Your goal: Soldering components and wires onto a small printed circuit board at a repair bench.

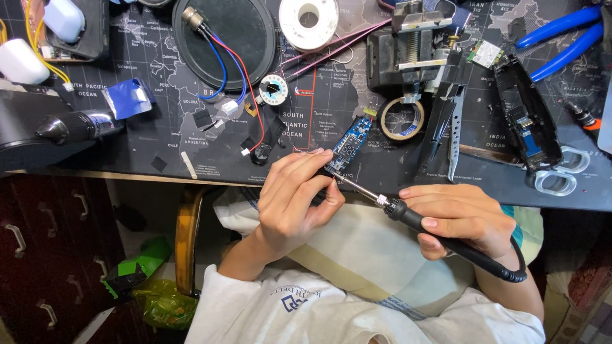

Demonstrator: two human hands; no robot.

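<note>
My left hand (294, 197) pinches the near end of a small blue circuit board (348, 144) with a dark display, holding it at the front edge of the desk. My right hand (460, 216) grips the black handle of a soldering iron (415, 219) like a pen. Its metal tip (349, 185) points left and meets the board right under my left fingers. The iron's black cable runs off to the right around my wrist.
A dark map-printed desk mat (331, 95) carries a black vise (408, 51), a tape roll (402, 118), a solder spool (308, 19), a round black dish with wires (223, 38), tweezers (454, 137), blue-handled pliers (564, 38), an opened black casing (526, 114) and a glue tube (80, 126). Drawers (44, 255) stand left.
</note>
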